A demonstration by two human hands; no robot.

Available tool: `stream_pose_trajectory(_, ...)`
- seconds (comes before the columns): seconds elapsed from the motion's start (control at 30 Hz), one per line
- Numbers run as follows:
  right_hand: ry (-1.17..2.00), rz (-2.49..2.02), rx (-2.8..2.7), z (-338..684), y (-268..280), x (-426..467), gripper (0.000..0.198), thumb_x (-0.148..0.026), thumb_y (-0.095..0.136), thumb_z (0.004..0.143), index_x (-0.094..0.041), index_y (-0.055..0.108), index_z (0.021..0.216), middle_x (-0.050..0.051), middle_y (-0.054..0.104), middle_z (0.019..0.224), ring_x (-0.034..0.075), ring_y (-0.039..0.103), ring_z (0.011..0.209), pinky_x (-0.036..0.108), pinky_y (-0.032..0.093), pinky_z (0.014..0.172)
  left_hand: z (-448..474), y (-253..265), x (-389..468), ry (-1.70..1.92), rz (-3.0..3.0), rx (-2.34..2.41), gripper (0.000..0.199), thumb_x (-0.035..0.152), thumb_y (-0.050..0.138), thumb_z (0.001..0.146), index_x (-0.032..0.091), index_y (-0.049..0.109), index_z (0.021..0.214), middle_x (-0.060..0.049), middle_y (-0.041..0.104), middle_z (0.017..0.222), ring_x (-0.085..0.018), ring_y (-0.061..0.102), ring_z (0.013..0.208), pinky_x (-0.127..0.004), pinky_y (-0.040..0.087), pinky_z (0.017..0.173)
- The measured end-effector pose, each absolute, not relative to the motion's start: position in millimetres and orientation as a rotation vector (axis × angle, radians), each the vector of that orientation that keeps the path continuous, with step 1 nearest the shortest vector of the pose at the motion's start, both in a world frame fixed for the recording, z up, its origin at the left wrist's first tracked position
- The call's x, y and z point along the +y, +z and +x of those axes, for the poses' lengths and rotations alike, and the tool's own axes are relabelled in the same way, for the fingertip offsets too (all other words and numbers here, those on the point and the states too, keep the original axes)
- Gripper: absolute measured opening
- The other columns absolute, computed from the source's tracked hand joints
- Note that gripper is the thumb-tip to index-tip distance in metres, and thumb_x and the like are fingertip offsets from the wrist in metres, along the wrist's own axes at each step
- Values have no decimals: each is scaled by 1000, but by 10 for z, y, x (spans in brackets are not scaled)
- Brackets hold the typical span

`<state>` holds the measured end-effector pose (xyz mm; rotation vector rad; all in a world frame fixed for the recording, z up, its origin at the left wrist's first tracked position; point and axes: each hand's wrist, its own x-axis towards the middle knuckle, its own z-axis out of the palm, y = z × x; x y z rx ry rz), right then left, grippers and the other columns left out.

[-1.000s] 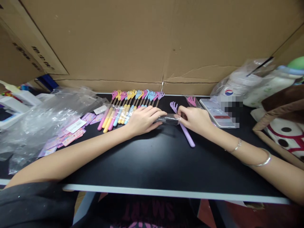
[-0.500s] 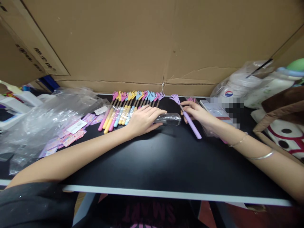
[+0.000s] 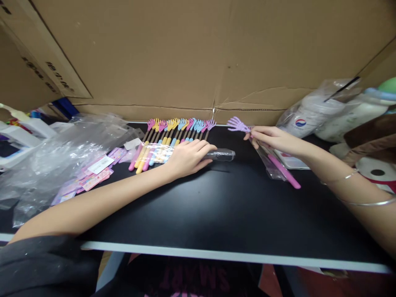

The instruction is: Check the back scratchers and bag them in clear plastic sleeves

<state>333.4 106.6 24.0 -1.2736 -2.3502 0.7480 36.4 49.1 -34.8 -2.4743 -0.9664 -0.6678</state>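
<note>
Purple back scratcher's (image 3: 237, 124) in my right hand (image 3: 270, 138) — fingertips pinched shut around its neck, claw head poking out to the left, handle out of sight from my end. Just below that hand lies a pink handle (image 3: 285, 171) with a clear bag (image 3: 274, 166) alongside; can't tell if the handle's inside it.

My left hand (image 3: 190, 156) is palm down, fingers nearly straight and close together, laid over a clear sleeve (image 3: 221, 154) whose end sticks out to the right. I can't tell whether the thumb's pinching it or just resting.

Just left of that hand I've got a row of scratchers (image 3: 165, 142) in pink, yellow, blue and purple, heads toward the cardboard (image 3: 154, 53). Further left — loose printed cards (image 3: 96, 180) and a heap of clear plastic bags (image 3: 58, 156). Over on the right, a phone (image 3: 297, 163) is partly hidden by my right hand and wrist, with a white cup (image 3: 298, 117) behind it.
</note>
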Motion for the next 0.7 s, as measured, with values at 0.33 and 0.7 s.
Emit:
stream_pose_trajectory(0.33, -218, -1153, -2780, 3268, 22, 1018, 26, -44, 47, 92, -28, 65, 101, 0, 70, 80, 15, 62, 65, 24, 37, 58, 349, -230, 497, -615, -2472, -1018, 32, 40, 57, 92, 19, 55, 116, -3, 66, 108, -18, 62, 94, -28, 42, 71)
stream_pose_trajectory(0.7, 109, -1095, -2834, 3217, 15, 970, 26, -46, 49, 91, -29, 67, 100, -2, 70, 78, 13, 59, 62, 24, 36, 58, 300, -203, 566, -588, -2468, -929, 39, 43, 59, 91, 17, 54, 120, -5, 67, 104, -18, 63, 91, -26, 43, 70)
